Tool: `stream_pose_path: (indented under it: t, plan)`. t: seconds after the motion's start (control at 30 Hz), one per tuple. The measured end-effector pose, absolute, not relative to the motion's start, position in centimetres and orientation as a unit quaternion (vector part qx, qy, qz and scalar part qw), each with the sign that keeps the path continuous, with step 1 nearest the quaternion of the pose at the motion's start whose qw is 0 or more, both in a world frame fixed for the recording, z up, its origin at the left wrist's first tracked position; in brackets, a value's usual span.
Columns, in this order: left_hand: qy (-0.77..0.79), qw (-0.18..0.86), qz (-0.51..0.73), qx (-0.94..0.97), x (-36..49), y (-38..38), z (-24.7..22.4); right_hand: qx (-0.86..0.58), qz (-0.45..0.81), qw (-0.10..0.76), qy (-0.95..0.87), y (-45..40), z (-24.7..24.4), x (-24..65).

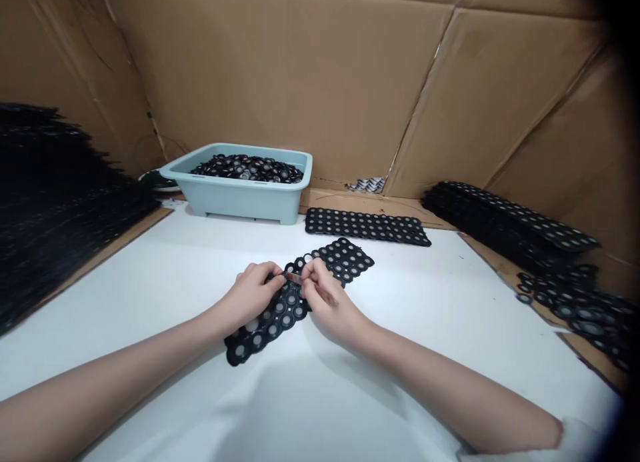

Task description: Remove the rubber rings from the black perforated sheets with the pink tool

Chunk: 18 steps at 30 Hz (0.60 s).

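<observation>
A black sheet of joined round pieces with pale centres (273, 330) lies slantwise on the white table. My left hand (254, 292) pinches the sheet's upper left edge between thumb and fingers. Just right of it, my right hand (327, 302) is closed around a thin tool (294, 277), whose reddish-brown end points left toward the left fingertips. The tool's other end sticks out below the right fingers. Both hands are over the middle of the sheet and partly cover it.
A light blue basin (245, 199) full of black round pieces stands at the back. Another black sheet (367, 227) lies right of it. Dark sheets are stacked at the left (55, 202) and right (500, 222), with loose round pieces (585, 305) at the right edge. Cardboard walls surround the table.
</observation>
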<state>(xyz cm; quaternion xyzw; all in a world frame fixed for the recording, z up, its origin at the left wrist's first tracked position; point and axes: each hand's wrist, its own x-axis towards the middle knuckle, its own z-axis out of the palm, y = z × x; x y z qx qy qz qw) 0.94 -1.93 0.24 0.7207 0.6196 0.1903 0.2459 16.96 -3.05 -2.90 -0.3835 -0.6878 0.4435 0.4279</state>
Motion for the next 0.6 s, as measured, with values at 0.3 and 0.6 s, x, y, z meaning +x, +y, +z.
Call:
stream_pose_path:
  t: [0.3,0.6]
  plan:
    - [0.600,0.183,0.151,0.764,0.0,-1.4,-0.1,-0.336,0.594,0.490,-0.542,-1.1,-3.5,18.5]
    - [0.592,0.286,0.182,0.731,-1.4,-0.2,-0.8,-0.313,0.623,0.436,-0.570,-1.2,-3.3,19.0]
